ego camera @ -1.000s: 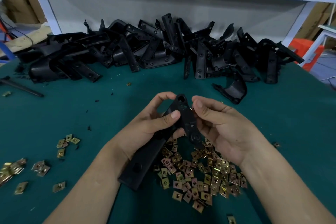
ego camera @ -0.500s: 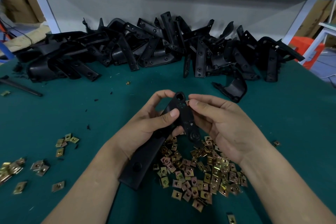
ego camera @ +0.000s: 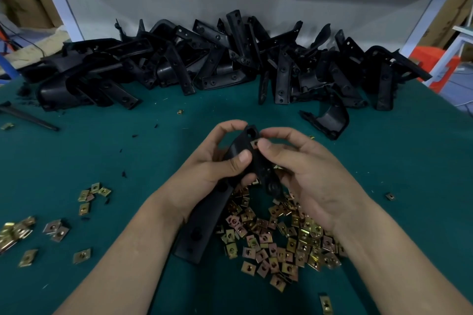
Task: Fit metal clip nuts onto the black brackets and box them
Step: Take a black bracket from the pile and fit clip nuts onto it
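Observation:
A long black bracket [ego camera: 202, 225] is gripped around its middle by my left hand [ego camera: 210, 169] and held above the green table, its holed upper end pointing away from me. My right hand [ego camera: 304, 174] pinches a small metal clip nut [ego camera: 255, 143] between thumb and forefinger and presses it against the bracket's upper edge, just below the top hole. Beneath my hands lies a pile of brass-coloured clip nuts [ego camera: 276, 238]. Along the back of the table is a heap of black brackets [ego camera: 217, 59].
More loose clip nuts [ego camera: 87, 199] lie scattered at the left and at the left edge [ego camera: 12, 233]. One bracket [ego camera: 330, 120] lies alone at the right, in front of the heap. A thin black rod [ego camera: 28, 117] lies at far left. The green table [ego camera: 396, 161] ends at the right.
My right hand's fingers have slid up the bracket toward its top hole, and the clip nut now shows at my thumb tip against the bracket. My left hand keeps its grip.

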`<action>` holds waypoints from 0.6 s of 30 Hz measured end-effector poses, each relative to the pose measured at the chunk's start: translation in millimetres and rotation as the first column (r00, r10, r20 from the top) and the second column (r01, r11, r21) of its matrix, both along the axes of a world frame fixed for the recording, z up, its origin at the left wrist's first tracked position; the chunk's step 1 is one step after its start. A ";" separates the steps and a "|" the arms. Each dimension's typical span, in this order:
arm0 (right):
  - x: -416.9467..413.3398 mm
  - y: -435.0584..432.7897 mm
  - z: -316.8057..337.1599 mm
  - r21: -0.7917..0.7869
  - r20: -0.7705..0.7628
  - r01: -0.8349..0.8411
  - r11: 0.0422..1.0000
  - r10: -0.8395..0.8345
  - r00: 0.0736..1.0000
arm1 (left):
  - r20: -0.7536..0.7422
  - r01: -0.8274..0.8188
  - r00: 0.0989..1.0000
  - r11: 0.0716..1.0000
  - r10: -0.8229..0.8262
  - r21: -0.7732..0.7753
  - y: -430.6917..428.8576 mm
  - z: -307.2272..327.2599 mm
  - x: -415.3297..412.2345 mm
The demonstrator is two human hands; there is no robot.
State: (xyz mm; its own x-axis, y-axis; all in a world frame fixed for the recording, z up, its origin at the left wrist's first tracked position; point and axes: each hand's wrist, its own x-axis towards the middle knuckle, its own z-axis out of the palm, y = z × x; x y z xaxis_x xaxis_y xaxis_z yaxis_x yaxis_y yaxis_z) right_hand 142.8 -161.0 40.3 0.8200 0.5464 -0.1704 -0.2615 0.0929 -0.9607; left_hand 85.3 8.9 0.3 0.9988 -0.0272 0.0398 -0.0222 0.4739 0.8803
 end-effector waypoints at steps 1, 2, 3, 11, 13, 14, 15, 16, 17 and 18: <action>2.5 -1.7 -0.4 -0.012 0.032 0.012 1.000 -0.011 0.999 | -0.016 -0.022 1.000 0.999 0.021 -0.041 0.2 0.8 -0.2; 5.8 -4.2 -0.8 -0.050 0.088 0.048 0.998 -0.043 0.995 | -0.032 -0.047 0.998 0.995 0.045 -0.086 1.2 1.8 -0.1; 11.1 -8.1 -1.7 -0.134 0.195 0.113 0.985 -0.085 0.977 | -0.044 -0.076 0.997 0.987 0.070 -0.140 2.7 2.6 -0.3; 34.6 -26.8 -26.0 -0.773 0.589 0.268 0.575 0.494 0.640 | -0.051 -0.130 0.992 0.921 0.119 -0.368 9.5 3.2 0.9; 32.2 -24.2 -29.9 -0.735 0.631 0.282 0.616 0.470 0.618 | -0.063 -0.140 0.990 0.927 0.126 -0.348 9.7 3.8 0.8; 31.5 -23.7 -30.8 -0.723 0.639 0.284 0.630 0.454 0.621 | -0.070 -0.143 0.990 0.928 0.126 -0.343 9.8 4.5 0.8; 31.0 -23.9 -31.3 -0.714 0.644 0.284 0.640 0.440 0.626 | -0.077 -0.141 0.990 0.929 0.122 -0.342 9.9 5.0 0.6; 30.5 -24.1 -31.6 -0.709 0.649 0.290 0.643 0.433 0.626 | -0.082 -0.136 0.990 0.930 0.114 -0.341 9.8 5.4 0.7; 29.6 -24.1 -31.4 -0.700 0.661 0.302 0.647 0.428 0.616 | -0.085 -0.129 0.991 0.932 0.106 -0.338 9.6 5.5 0.7; 28.7 -23.9 -30.8 -0.682 0.681 0.312 0.662 0.416 0.603 | -0.082 -0.122 0.992 0.935 0.100 -0.333 9.2 5.5 0.7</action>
State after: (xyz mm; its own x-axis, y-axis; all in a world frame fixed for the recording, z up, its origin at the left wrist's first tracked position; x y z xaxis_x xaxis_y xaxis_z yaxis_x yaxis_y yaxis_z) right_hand 171.5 -184.9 9.5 0.7901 0.5968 0.1398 0.5766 -0.6463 -0.4998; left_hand 86.0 18.1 5.8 0.9955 0.0883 -0.0350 -0.0421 0.7403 0.6710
